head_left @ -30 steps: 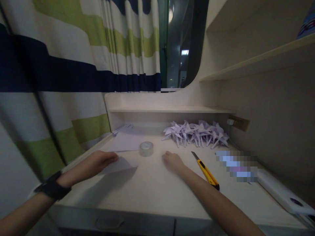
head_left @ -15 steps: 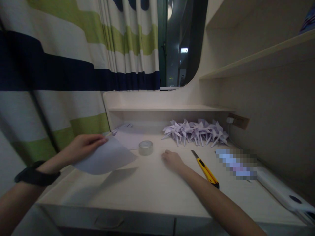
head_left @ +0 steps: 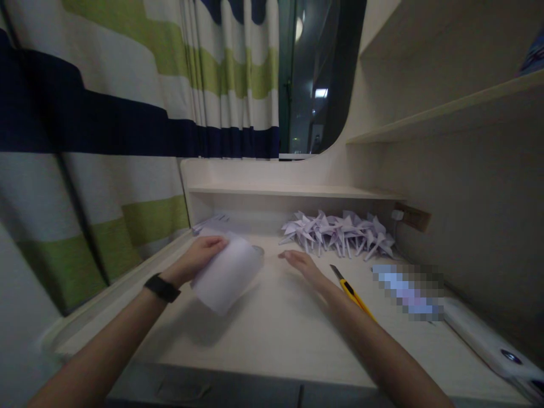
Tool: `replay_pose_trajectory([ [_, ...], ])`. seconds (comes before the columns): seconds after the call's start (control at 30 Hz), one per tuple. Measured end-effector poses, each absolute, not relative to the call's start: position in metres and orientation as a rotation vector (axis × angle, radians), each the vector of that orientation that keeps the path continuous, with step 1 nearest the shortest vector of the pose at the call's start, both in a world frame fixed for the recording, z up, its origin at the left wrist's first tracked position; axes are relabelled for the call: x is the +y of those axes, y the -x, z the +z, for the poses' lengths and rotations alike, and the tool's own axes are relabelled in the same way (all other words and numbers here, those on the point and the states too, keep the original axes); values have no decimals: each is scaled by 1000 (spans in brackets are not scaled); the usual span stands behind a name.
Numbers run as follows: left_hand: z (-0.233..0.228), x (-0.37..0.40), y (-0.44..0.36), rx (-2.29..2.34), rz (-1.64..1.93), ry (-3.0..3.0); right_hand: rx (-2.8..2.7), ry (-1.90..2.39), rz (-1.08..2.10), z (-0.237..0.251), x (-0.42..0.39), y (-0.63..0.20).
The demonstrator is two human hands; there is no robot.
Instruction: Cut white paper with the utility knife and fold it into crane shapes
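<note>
A sheet of white paper (head_left: 229,277) hangs curved above the desk, pinched at its upper left edge by my left hand (head_left: 206,249), which wears a black band at the wrist. To the right, my right hand (head_left: 300,263) hovers over the desk with its fingers stretched out toward the paper, holding nothing and apart from the sheet. Mostly hidden behind the paper is a roll of clear tape (head_left: 258,250). A yellow utility knife (head_left: 351,292), its blade out, lies right of my right hand, partly covered by my forearm.
Several folded paper pinwheels (head_left: 335,232) are heaped at the back of the desk (head_left: 272,334), under a low shelf (head_left: 293,191). More paper pieces (head_left: 212,222) lie at the back left. A blurred-out item (head_left: 406,289) and a white device (head_left: 484,334) sit along the right wall.
My left hand has carried the paper to the right, so it now covers most of the tape roll. My right hand has lifted slightly and its fingers have straightened.
</note>
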State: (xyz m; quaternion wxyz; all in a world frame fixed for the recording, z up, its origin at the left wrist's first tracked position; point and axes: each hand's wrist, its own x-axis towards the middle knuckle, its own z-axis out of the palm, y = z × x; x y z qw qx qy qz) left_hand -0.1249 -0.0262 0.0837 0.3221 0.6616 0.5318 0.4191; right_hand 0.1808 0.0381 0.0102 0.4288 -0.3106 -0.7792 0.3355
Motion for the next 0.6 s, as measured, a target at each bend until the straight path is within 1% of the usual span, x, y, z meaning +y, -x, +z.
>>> replay_pose_trajectory([
  [0.17, 59, 1, 72, 1172, 1050, -1772, -2020, 744, 1116, 24, 29, -195],
  [0.33, 49, 18, 32, 987, 980, -1680, -1957, 751, 1231, 23, 35, -205],
  [0.47, 45, 23, 19, 976, 984, -1573, -1905, 939, 1362, 25, 38, -222],
  [0.6, 30, 26, 27, 961, 921, -1596, -1732, 1133, 1368, 24, 37, -243],
])
